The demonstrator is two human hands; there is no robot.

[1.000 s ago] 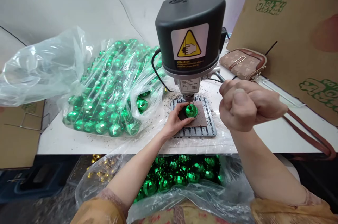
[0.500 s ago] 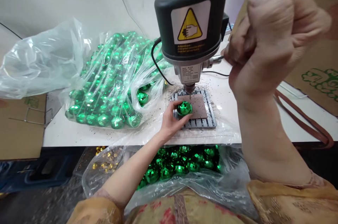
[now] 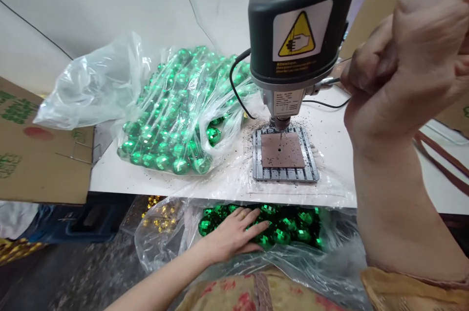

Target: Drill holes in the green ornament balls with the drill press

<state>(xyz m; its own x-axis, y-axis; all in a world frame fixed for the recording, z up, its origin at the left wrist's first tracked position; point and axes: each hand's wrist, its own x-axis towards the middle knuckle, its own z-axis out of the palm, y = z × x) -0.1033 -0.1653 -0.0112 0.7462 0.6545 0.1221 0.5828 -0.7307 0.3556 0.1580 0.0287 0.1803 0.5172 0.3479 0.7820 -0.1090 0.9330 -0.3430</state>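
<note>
My left hand [image 3: 240, 233] lies with fingers spread over shiny green faceted balls [image 3: 282, 236] in an open clear bag below the table edge. Whether a fingertip grips one of them is hidden, but the hand looks open. On the right, my right hand [image 3: 406, 56] is closed round the lever [image 3: 328, 83] of a small bench drill press [image 3: 293, 32]. Beneath its drill bit [image 3: 281, 136], a brown square pad [image 3: 289, 157] with a dark hole sits on the slotted metal base [image 3: 286, 174]. No ball is on the pad.
A large clear bag of green balls [image 3: 168, 115] covers the table's left part. Dark shavings lie around the base. Cardboard boxes stand at left [image 3: 47, 154] and right. Small gold pieces [image 3: 161, 215] show below the table, and a black cable [image 3: 234, 81] hangs beside the drill.
My left hand has left the pad and come down into the lower bag; the green ball it held is gone from under the drill. My right hand stays on the lever. The view has shifted left.
</note>
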